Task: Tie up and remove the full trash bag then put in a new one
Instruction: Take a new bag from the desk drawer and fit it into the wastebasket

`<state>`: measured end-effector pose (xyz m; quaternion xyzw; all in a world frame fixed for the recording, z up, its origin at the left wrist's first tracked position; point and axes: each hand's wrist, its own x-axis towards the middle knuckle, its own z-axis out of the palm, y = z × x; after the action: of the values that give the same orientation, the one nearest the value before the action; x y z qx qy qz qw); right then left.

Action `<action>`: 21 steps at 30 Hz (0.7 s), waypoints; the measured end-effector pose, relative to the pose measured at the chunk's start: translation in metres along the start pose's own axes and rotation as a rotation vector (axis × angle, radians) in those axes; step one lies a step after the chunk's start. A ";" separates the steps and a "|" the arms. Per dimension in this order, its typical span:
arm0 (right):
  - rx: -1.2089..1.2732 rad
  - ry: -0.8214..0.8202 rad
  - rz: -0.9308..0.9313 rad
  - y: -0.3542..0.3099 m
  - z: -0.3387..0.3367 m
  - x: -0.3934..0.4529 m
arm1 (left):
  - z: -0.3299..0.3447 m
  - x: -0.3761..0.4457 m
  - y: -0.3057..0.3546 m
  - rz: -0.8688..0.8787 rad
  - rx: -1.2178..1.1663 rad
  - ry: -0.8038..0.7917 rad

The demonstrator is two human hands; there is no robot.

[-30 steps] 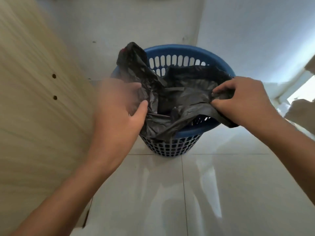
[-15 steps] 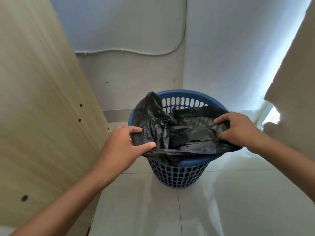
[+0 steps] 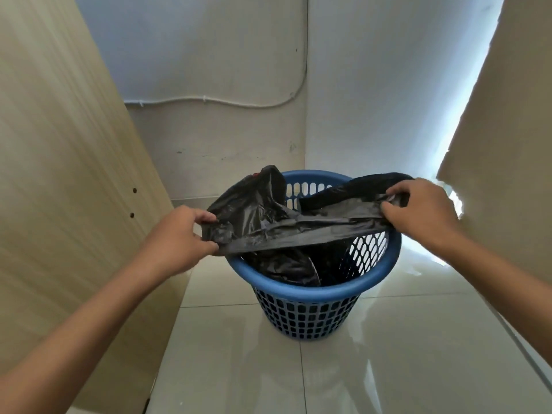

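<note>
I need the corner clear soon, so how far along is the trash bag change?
Early stage. Done: the black plastic trash bag has its near edge off the rim of the blue perforated plastic basket. In hand: the left hand and right hand each grip a side, stretching it across the opening. Left: knotting it, lifting it out, fitting a new liner; none is visible.

two bare forearms reach in from the lower corners of the head view, with no sleeve, watch, ring or glove showing on either. the left hand (image 3: pixel 179 237) and the right hand (image 3: pixel 418 210) are bare too, with short plain nails; knuckles and thumbs show from above.
</note>
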<state>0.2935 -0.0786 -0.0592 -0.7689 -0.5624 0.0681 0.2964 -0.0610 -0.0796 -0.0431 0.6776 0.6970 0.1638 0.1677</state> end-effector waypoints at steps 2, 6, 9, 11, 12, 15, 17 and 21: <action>-0.021 -0.065 0.064 0.009 0.005 -0.001 | 0.018 -0.002 -0.011 0.021 0.092 -0.054; 0.063 -0.349 0.212 0.017 -0.012 -0.002 | 0.025 -0.012 -0.014 0.011 0.229 -0.232; 0.016 -0.487 0.197 0.015 -0.038 -0.005 | 0.020 -0.021 -0.010 0.010 0.239 -0.187; -0.050 -0.557 0.222 0.018 -0.047 -0.010 | 0.021 -0.030 -0.007 0.007 0.269 -0.198; -0.074 -0.589 0.244 0.022 -0.048 -0.012 | 0.023 -0.034 -0.006 0.000 0.283 -0.225; -0.101 -0.649 0.309 0.036 -0.040 -0.020 | 0.039 -0.040 -0.008 0.004 0.258 -0.245; -0.131 -0.693 0.333 0.040 -0.036 -0.023 | 0.048 -0.043 -0.008 -0.002 0.247 -0.269; -0.277 -0.839 0.385 0.032 -0.052 -0.016 | 0.031 -0.046 -0.001 -0.045 0.441 -0.430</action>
<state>0.3366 -0.1189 -0.0374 -0.7976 -0.4845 0.3504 -0.0794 -0.0465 -0.1253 -0.0704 0.7011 0.6792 -0.1421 0.1638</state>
